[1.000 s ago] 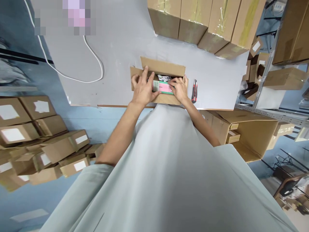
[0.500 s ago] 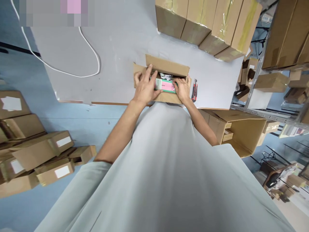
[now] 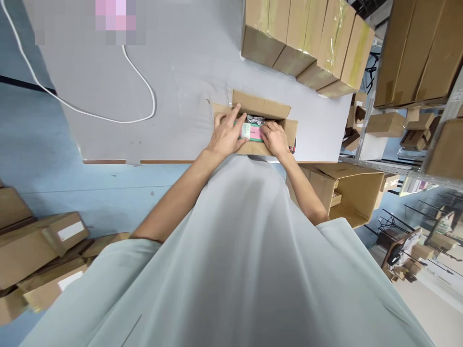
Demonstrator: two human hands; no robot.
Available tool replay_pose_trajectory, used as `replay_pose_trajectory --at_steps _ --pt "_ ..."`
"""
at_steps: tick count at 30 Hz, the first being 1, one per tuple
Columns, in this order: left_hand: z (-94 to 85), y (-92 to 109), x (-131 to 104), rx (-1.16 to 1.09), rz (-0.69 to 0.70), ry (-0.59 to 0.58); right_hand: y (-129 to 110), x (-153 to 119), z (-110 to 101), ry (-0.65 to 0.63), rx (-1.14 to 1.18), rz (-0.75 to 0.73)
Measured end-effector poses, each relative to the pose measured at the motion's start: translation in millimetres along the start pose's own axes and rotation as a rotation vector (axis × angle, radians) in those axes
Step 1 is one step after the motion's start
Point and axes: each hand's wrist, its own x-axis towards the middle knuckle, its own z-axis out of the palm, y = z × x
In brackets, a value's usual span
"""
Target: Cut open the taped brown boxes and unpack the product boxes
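An open cardboard box (image 3: 261,104) with its flaps out lies near the table's front edge. Inside it sits a small pink and green box (image 3: 255,133) with a pale label at its left end. My left hand (image 3: 224,136) grips that left end, thumb at the near side and index finger at the far side, other fingers over the carton's edge. Curled fingers of my right hand (image 3: 275,140) hold the right end. Crumpled printed paper (image 3: 255,119) shows behind the small box. A red and black utility knife (image 3: 293,145) is mostly hidden under the right flap.
Several taped cartons (image 3: 296,46) stand at the back right of the grey table (image 3: 188,106). A white cable (image 3: 154,103) loops on the left. A large open carton (image 3: 358,193) stands below the table at right, stacked boxes (image 3: 54,238) on the floor at left.
The cardboard box has turned or shifted slightly, and its right flap now covers most of the utility knife. Both hands stay on the small box; the whole view has shifted a little.
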Motion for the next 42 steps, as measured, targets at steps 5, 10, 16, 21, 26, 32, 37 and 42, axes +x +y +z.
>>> replay_pose_trajectory --at_steps 5,10,16,21,26,32,37,42 --pt "-3.1 -6 2 -0.003 0.023 -0.048 -9 9 -7 -0.13 -0.096 0.086" --pt "-1.8 -6 4 0.024 0.029 -0.102 -19 14 -16 -0.282 -0.239 0.049" --pt "-1.3 -1 3 0.074 0.004 -0.133 -26 11 -23 -0.293 -0.35 -0.079" --pt "2.2 3 4 0.081 -0.032 -0.103 -18 6 -25 -0.234 -0.346 -0.113" --pt "0.7 6 2 0.091 -0.05 -0.139 -27 7 -18 -0.266 -0.351 -0.118" --pt "-11.2 8 3 0.247 -0.021 -0.177 -30 10 -16 -0.233 -0.324 -0.099" --pt "-19.7 13 10 0.324 -0.008 -0.181 -37 3 -20 -0.202 -0.304 -0.072" --pt "-24.8 8 13 0.211 -0.03 -0.147 -36 -21 -28 -0.053 -0.223 -0.061"
